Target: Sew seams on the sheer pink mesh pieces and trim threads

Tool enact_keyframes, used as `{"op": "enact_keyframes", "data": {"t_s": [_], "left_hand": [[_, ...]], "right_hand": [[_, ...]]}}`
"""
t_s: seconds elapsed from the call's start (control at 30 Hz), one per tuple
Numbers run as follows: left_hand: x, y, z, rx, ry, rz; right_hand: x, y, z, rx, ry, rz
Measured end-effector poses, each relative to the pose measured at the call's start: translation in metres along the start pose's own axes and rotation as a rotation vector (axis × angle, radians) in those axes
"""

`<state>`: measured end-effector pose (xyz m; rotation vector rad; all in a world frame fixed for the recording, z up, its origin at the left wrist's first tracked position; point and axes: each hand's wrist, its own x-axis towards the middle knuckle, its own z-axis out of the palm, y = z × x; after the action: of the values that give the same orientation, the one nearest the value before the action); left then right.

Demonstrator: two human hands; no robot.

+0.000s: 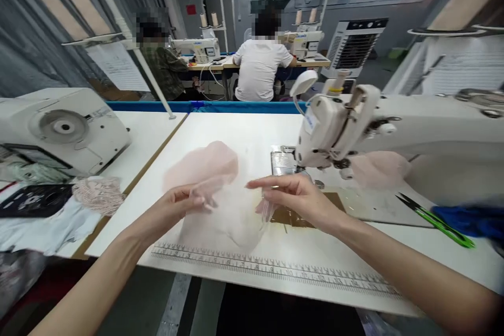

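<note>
A sheer pale pink piece of fabric [212, 189] lies on the white sewing table [236, 131], blurred by motion. My left hand [179, 206] pinches its near left edge, fingers closed on the cloth. My right hand [297, 197] holds the right edge of the same fabric between thumb and lower fingers, its index finger stretched out to the left. Both hands are just in front of the white sewing machine [354, 126], whose needle plate [282, 163] lies close behind my right hand.
Green-handled snips [437, 218] and blue cloth [472, 220] lie at the right. A second pink piece [378, 168] sits under the machine arm. Another machine [63, 128], pink cord [98, 193] and cloth scraps are at the left. A ruler [275, 268] runs along the table's front edge. Two people sit at machines behind.
</note>
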<state>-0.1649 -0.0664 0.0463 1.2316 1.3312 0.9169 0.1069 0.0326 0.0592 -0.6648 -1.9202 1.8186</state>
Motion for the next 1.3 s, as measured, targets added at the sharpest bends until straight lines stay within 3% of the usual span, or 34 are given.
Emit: {"op": "enact_keyframes", "data": {"t_s": [0.1, 0.23, 0.37, 0.43, 0.53, 0.67, 0.77, 0.87, 0.97, 1.03, 1.1, 1.17, 1.3], "left_hand": [[0.005, 0.01, -0.018, -0.058, 0.22, 0.063], [0.046, 0.027, -0.053, 0.051, 0.423, 0.089], [0.095, 0.024, -0.077, 0.239, 0.479, 0.059], [0.11, 0.015, -0.078, 0.374, 0.51, 0.051], [0.113, 0.001, -0.07, 0.581, 0.61, 0.106], [0.095, 0.0, -0.051, 0.748, 0.665, 0.255], [0.082, 0.001, -0.037, 0.79, 0.525, 0.346], [0.075, -0.005, -0.028, 0.872, 0.337, 0.3], [0.07, -0.015, -0.031, 0.969, 0.311, 0.228], [0.067, -0.02, -0.036, 1.044, 0.28, 0.253], [0.064, -0.022, -0.04, 1.15, 0.268, 0.356], [0.063, -0.022, -0.041, 1.282, 0.358, 0.499], [0.06, -0.015, -0.02, 1.448, 0.255, 0.892]], "right_hand": [[0.03, -0.004, 0.01, -0.057, 0.009, -0.11], [0.084, -0.007, 0.014, -0.068, 0.006, -0.213], [0.128, 0.006, 0.008, -0.129, 0.061, -0.06], [0.139, 0.016, 0.005, -0.164, 0.078, 0.001], [0.142, 0.027, 0.001, -0.184, 0.058, 0.023], [0.138, 0.028, 0.001, -0.223, 0.024, 0.043], [0.136, 0.026, 0.001, -0.282, 0.013, 0.054], [0.134, 0.027, 0.0, -0.367, -0.01, 0.067], [0.126, 0.029, -0.002, -0.47, -0.027, 0.07], [0.113, 0.029, -0.004, -0.542, 0.009, 0.048], [0.092, 0.029, -0.007, -0.607, 0.077, 0.011], [0.061, 0.03, -0.011, -0.699, 0.118, -0.067], [-0.013, 0.035, -0.026, -0.944, 0.097, -0.229]]}}
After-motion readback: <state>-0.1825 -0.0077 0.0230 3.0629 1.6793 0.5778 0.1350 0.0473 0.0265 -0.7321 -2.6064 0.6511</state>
